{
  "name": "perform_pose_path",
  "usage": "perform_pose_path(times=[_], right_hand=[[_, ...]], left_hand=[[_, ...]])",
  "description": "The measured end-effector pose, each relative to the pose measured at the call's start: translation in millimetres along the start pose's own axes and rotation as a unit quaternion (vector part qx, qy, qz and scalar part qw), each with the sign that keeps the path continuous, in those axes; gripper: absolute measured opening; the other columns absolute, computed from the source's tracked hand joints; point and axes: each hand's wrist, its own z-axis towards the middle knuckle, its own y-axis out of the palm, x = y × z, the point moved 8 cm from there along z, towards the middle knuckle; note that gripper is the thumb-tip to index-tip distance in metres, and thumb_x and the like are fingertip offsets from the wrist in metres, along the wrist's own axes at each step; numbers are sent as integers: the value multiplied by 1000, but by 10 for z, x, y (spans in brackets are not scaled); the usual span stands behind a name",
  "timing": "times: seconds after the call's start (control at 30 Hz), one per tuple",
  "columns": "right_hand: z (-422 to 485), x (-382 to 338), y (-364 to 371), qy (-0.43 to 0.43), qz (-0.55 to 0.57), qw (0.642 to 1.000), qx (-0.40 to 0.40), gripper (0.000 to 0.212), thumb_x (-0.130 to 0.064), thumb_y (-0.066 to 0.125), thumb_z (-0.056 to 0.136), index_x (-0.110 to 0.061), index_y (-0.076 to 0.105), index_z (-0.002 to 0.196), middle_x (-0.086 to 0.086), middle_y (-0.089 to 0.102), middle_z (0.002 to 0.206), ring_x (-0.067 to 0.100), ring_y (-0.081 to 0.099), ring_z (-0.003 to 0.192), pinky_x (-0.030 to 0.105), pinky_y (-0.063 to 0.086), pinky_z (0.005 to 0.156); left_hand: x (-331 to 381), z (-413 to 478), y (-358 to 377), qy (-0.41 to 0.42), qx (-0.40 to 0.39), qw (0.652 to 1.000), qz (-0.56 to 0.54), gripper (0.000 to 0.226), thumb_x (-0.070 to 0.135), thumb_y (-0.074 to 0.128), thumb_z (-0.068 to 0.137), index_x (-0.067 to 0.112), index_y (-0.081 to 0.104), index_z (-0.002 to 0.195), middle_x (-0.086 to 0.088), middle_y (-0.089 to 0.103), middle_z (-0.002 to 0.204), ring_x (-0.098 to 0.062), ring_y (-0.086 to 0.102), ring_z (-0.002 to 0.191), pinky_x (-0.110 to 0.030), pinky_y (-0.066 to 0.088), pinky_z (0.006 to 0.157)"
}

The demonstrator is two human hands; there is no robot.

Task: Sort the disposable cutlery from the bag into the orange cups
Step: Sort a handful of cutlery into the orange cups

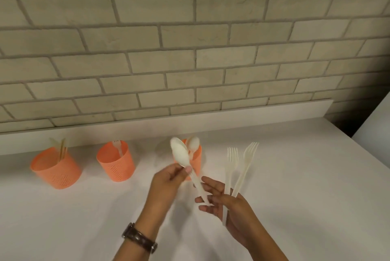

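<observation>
Three orange perforated cups stand in a row near the wall. The left cup [55,171] holds knives, the middle cup [116,164] holds a fork, and the right cup [195,160] holds spoons. My left hand [168,182] pinches white plastic spoons [180,153] by the neck, in front of the right cup. Their handles reach down to the fingers of my right hand [232,212]. My right hand grips two white forks [238,167] that point up, tines at the top. No bag is in view.
The white countertop [295,197] meets a low white ledge [147,127] under a grey brick wall. A dark wristwatch [139,237] is on my left wrist. The counter's right edge runs diagonally at the far right.
</observation>
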Motion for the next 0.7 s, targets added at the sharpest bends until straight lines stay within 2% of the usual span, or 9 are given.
perform_pose_path(times=[0.1, 0.17, 0.27, 0.33, 0.43, 0.5, 0.6, 0.7], right_hand=[[-10, -40, -160, -7, -101, 993, 61, 34, -6, 51, 84, -3, 58, 117, 13, 69, 96, 26, 64, 63, 31, 54, 57], [-29, -55, -218, 0, -133, 988, 84, 22, -2, 45, 95, -5, 58, 112, 14, 68, 90, 23, 60, 53, 30, 51, 49], [-47, -102, -261, -7, -161, 981, 107, 18, -3, 51, 92, -10, 60, 107, 9, 69, 76, 17, 48, 36, 22, 37, 37], [-49, -114, -278, -6, -171, 979, 111, 18, -10, 64, 85, -12, 62, 104, 7, 66, 63, 13, 36, 31, 17, 27, 36], [-34, -91, -341, 13, -163, 977, 136, 13, -11, 73, 78, -6, 61, 81, 3, 43, 43, 13, 24, 34, 17, 20, 37], [-25, -71, -378, 24, -163, 975, 152, 21, -11, 73, 77, -7, 53, 69, 0, 33, 41, 13, 21, 35, 17, 19, 38], [-20, -61, -387, 32, -173, 971, 159, 34, -14, 69, 82, -11, 41, 63, -2, 33, 41, 13, 23, 37, 18, 21, 38], [-29, -85, -384, 24, -197, 966, 166, 43, -23, 68, 83, -14, 32, 59, -3, 33, 41, 12, 23, 37, 19, 22, 38]], left_hand=[[183, 273, -219, 39, 66, 997, -6, 15, 15, 64, 85, 19, 67, 71, 14, 62, 50, 5, 52, 50, -15, 43, 62], [318, 460, -293, 71, 99, 992, -12, 17, 16, 65, 84, 20, 66, 68, 19, 64, 53, 8, 55, 53, -8, 43, 62], [391, 702, -301, 104, 130, 986, -3, 21, 13, 66, 83, 24, 65, 65, 26, 65, 55, 14, 57, 57, 1, 41, 59], [278, 848, -251, 92, 137, 986, 19, 22, 14, 67, 83, 25, 65, 64, 23, 66, 55, 9, 59, 58, -6, 44, 61], [-51, 1032, -143, 46, 127, 988, 73, 17, 16, 71, 79, 20, 67, 64, 16, 64, 57, -10, 60, 63, -24, 44, 66], [-241, 1082, -101, 18, 117, 987, 106, 6, 16, 76, 73, 15, 70, 72, 11, 67, 68, -17, 62, 73, -25, 42, 71], [-411, 1100, -146, 3, 128, 980, 151, 33, 23, 80, 67, 11, 71, 96, -2, 69, 101, -19, 63, 94, -25, 44, 79], [-372, 1003, -214, 15, 133, 980, 145, 37, 26, 78, 69, 16, 69, 104, -2, 65, 113, -18, 58, 102, -26, 42, 85]])
